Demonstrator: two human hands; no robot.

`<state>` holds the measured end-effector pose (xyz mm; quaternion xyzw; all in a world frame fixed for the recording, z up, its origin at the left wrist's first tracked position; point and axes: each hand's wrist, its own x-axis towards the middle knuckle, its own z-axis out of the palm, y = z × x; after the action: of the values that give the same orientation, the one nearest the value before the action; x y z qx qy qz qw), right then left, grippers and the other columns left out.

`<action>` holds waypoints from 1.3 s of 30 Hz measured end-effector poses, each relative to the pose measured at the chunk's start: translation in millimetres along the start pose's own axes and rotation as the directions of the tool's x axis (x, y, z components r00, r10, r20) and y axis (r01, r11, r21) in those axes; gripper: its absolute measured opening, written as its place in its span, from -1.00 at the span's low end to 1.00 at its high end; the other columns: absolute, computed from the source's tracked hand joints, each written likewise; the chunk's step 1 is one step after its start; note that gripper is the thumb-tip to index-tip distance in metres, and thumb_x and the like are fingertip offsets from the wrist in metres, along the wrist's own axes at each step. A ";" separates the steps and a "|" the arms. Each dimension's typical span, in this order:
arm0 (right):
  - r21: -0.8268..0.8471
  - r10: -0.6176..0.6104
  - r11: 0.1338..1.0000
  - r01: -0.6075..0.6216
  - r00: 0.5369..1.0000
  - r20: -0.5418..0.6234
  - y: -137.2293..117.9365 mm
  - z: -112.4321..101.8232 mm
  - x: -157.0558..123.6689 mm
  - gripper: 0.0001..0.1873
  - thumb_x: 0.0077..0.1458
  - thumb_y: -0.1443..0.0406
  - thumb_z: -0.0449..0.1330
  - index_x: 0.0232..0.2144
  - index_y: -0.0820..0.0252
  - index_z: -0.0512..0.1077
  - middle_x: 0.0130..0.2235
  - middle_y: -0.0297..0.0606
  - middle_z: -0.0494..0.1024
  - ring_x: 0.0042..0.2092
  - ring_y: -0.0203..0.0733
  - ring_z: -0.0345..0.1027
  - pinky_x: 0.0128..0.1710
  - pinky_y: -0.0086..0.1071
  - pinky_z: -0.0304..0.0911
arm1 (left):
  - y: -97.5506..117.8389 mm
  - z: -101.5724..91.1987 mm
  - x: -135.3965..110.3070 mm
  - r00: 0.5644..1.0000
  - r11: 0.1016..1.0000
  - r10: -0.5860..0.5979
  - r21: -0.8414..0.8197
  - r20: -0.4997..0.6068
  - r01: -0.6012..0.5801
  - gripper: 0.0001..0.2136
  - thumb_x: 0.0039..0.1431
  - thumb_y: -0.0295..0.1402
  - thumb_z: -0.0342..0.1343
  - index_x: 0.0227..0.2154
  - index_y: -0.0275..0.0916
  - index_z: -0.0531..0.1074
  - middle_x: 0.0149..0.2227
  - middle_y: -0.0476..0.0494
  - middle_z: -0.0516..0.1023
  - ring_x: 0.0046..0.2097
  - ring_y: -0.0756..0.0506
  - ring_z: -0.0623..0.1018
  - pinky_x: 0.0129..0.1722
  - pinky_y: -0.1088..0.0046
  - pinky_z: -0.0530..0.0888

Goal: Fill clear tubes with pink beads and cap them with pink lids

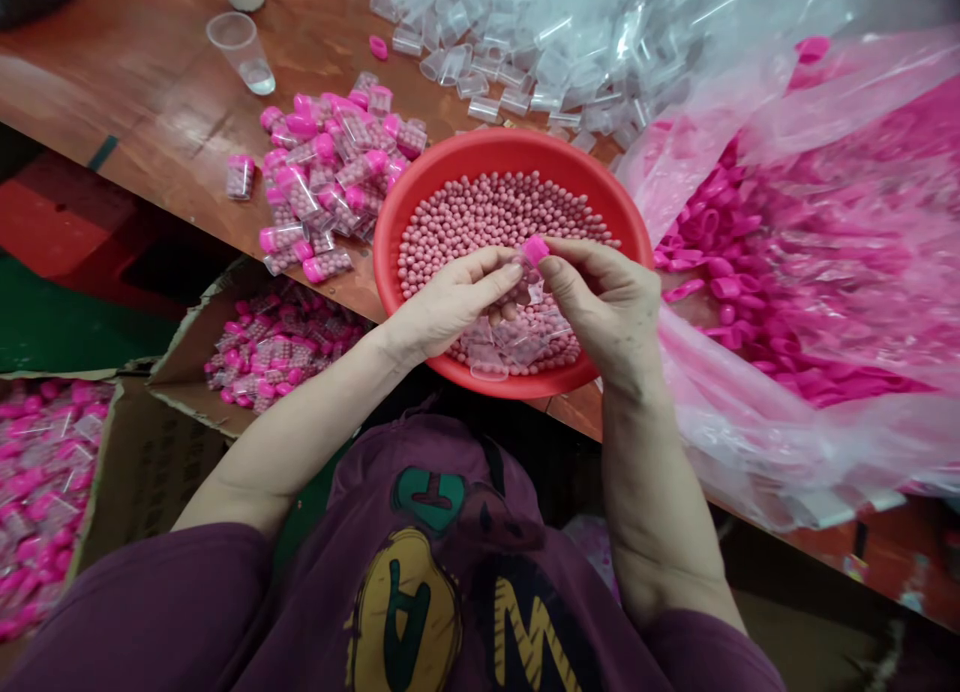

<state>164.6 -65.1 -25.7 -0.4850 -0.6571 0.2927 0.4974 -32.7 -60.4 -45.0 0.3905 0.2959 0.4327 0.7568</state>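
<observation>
First, pose: left hand (450, 302) palm down and angled inward over the basin, forearm reaching in from lower left; right hand (607, 307) curled, knuckles up, forearm rising from lower right. Both wrists low, hands close together, nearly touching at the fingertips.

Grip: thumb and forefinger of the right hand pressed together, pinching a magenta plastic cap (535, 250) on the end of a small clear plastic tube (529, 287). Left-hand fingertips (510, 275) pressed against the tube from the opposite side; exact contact partly hidden. Tube and cap held above the middle of a round red plastic basin (495, 147), over a layer of small round pink beads (495, 212).

Edges and room: open space above the beads between hands and far rim. Loose clear plastic pieces (487, 347) lying on the beads by the near rim. Left rim just beside a pile of capped clear tubes filled with pink beads (330, 162), on a reddish-brown wooden table (112, 82). Right rim against a large clear plastic bag of magenta caps (750, 272). Beyond the far rim, a heap of empty clear tubes (480, 62). Below the table's diagonal edge, an open cardboard box (187, 372) holding more filled tubes (277, 347).
</observation>
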 end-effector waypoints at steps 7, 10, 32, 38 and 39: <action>-0.212 -0.137 0.964 0.161 0.983 0.123 -3.2 -9.4 2.8 -0.58 0.53 -0.14 0.33 0.00 -0.05 0.82 -0.16 -0.21 0.85 -0.18 -0.02 0.73 -0.03 -0.10 0.68 | 1.6 4.3 0.6 1.000 1.000 -0.007 0.005 -0.014 0.007 -0.75 0.54 -0.17 0.42 -0.16 -0.25 0.61 -0.25 -0.04 0.62 -0.30 0.05 0.54 -0.30 0.58 0.48; -0.294 -0.145 0.936 0.196 0.972 0.186 -7.0 -12.3 1.3 -0.58 0.58 -0.10 0.25 0.03 -0.07 0.81 -0.10 -0.12 0.84 -0.11 0.05 0.72 0.01 -0.06 0.67 | 5.7 10.2 -1.2 0.998 0.999 -0.020 0.033 -0.058 0.022 -0.77 0.55 -0.22 0.39 -0.20 -0.25 0.61 -0.27 -0.04 0.59 -0.29 0.05 0.52 -0.31 0.59 0.47; 0.143 0.080 0.988 -0.061 0.989 -0.127 16.4 24.8 10.9 -0.03 0.44 -0.55 -0.22 0.28 -0.15 0.56 0.03 -0.10 0.68 -0.01 0.06 0.65 -0.10 -0.10 0.56 | 13.1 8.5 -1.6 0.981 0.997 0.001 -0.081 -0.194 -0.018 -0.67 0.43 -0.14 0.49 -0.29 -0.22 0.53 -0.34 -0.04 0.58 -0.33 0.03 0.55 -0.39 0.59 0.47; 0.337 0.149 0.939 -0.062 0.960 -0.238 -18.5 33.3 12.8 -0.10 0.56 -0.39 -0.36 0.20 -0.01 0.49 0.09 -0.03 0.71 0.11 0.01 0.67 0.21 -0.09 0.57 | 14.5 9.7 -7.7 0.999 0.999 -0.035 0.030 -0.007 0.036 -0.57 0.27 0.02 0.60 -0.22 -0.22 0.61 -0.36 -0.01 0.55 -0.38 0.04 0.48 -0.44 0.57 0.39; 0.441 0.180 0.894 -0.075 0.963 -0.201 -23.0 32.3 18.5 -0.12 0.57 -0.39 -0.31 0.13 0.02 0.52 0.04 -0.03 0.73 0.05 -0.02 0.67 0.19 -0.13 0.57 | 15.0 10.5 -9.1 0.999 0.997 -0.042 0.073 0.033 0.039 -0.53 0.23 0.07 0.62 -0.23 -0.23 0.62 -0.37 -0.01 0.55 -0.41 0.05 0.45 -0.46 0.56 0.36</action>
<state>125.6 -53.0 -9.7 -0.4372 -0.4790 0.4024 0.6461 -34.9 -67.2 -25.9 0.4190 0.3060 0.3994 0.7558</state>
